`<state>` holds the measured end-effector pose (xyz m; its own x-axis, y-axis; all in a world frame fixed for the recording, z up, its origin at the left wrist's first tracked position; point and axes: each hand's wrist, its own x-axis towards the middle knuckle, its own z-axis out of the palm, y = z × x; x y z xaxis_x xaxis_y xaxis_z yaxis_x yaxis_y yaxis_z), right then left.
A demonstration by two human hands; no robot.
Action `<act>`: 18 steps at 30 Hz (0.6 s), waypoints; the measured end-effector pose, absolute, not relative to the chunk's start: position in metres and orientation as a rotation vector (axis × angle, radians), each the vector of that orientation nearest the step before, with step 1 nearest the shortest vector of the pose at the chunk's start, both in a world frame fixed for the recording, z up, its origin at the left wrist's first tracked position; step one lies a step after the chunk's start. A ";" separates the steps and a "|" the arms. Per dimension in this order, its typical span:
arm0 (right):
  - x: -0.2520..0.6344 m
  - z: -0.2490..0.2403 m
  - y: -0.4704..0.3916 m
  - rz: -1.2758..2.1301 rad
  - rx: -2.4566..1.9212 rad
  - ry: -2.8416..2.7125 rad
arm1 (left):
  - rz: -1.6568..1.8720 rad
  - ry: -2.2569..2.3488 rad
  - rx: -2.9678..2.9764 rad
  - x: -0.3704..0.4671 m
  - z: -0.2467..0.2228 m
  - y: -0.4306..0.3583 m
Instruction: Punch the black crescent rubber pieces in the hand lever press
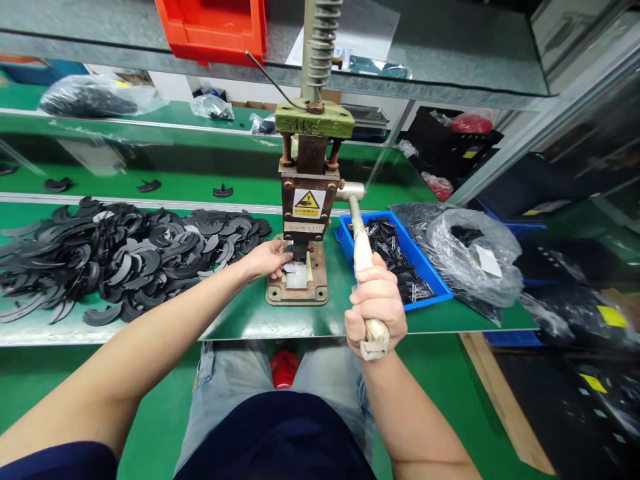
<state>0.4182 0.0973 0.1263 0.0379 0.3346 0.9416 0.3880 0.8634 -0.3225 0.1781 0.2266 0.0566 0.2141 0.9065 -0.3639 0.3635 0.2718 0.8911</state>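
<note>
In front of me stands a hand-lever press (pixel 311 160) with a yellow warning label on its front. My right hand (pixel 376 303) is wrapped around the press's tape-covered lever (pixel 361 243), which slants down toward me. The fingers of my left hand (pixel 270 259) pinch a dark curved plastic piece (pixel 288 249) at the press's working spot, just under the ram. Much of that piece is hidden by the fingers and the press. A pale plate (pixel 297 276) lies on the press base (pixel 314 292) in front.
A big heap of black curved pieces (pixel 125 260) covers the table's left side. Right of the press, a blue tray (pixel 434 283) holds small black parts, beside clear plastic bags (pixel 475 250). An orange bin (pixel 215 33) sits on the shelf above. Several single pieces (pixel 223 191) lie behind.
</note>
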 end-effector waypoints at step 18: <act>0.419 0.127 0.112 -0.046 -0.560 -1.453 | 1.050 1.375 1.460 0.128 0.073 0.120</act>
